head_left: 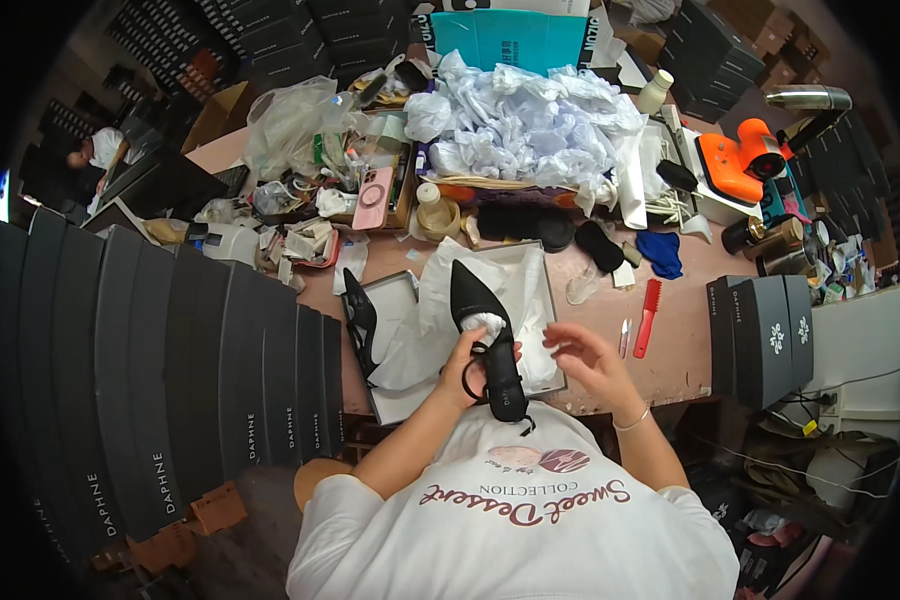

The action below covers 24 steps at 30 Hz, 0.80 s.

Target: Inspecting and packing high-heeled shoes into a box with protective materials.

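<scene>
My left hand (pixel 461 370) is closed around a black pointed-toe shoe (pixel 506 378) with a thin strap, its toe pointing away from me. Crumpled white paper (pixel 484 323) fills its front opening. To the right, my right hand (pixel 592 368) is raised with fingers apart and nothing in it. Beneath the held shoe lies an open shoebox lined with white tissue paper (pixel 436 290). A second black shoe (pixel 361 325) rests on its side at the box's left part. A red comb-like brush (pixel 648 318) and a small blade-like tool (pixel 625 338) lie right of my right hand.
Dark shoeboxes (pixel 200 350) stand in a long row at left, and several more (pixel 760 335) at right. A heap of crumpled white paper (pixel 530 120) fills the back. A pink phone (pixel 373 198), a blue cloth (pixel 659 254) and an orange device (pixel 735 165) are also on the table.
</scene>
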Motion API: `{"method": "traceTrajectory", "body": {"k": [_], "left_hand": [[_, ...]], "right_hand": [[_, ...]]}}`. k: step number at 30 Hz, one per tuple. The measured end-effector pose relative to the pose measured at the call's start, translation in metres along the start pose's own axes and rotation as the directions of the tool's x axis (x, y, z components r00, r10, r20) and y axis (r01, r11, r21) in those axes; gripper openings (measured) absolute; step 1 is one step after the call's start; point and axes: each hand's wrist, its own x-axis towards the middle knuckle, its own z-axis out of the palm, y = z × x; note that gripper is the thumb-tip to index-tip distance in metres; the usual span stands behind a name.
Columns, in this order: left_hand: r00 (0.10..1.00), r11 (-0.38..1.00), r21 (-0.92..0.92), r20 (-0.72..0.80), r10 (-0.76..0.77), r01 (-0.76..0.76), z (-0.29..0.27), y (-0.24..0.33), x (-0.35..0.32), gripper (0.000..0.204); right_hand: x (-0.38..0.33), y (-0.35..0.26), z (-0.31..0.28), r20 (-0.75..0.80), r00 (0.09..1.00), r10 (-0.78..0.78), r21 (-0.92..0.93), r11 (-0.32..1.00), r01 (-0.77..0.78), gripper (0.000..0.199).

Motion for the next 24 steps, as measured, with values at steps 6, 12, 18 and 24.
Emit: {"method": "traceTrajectory", "body": {"k": [6,12,18,24], "left_hand": [[0.981,0.958,0.221,0.107,0.161,-0.181,-0.003,-0.008,-0.009,0.050],[0.940,0.884,0.329,0.040,0.339,-0.333,0.000,-0.034,-0.007,0.067],[0.914,0.833,0.387,0.076,0.398,-0.395,0.021,-0.038,-0.011,0.069],[0.944,0.868,0.372,0.106,0.313,-0.330,0.022,-0.037,-0.012,0.068]], "right_hand": [[0.049,0.009,0.044,0.239,0.923,-0.303,-0.788,0.495,0.367,0.042],[0.054,0.038,0.049,0.103,0.970,-0.221,-0.856,0.477,0.200,0.029],[0.061,0.037,0.044,0.072,0.883,-0.465,-0.880,0.387,0.275,0.022],[0.052,0.028,0.041,-0.038,0.850,-0.525,-0.840,0.478,0.258,0.034]]}}
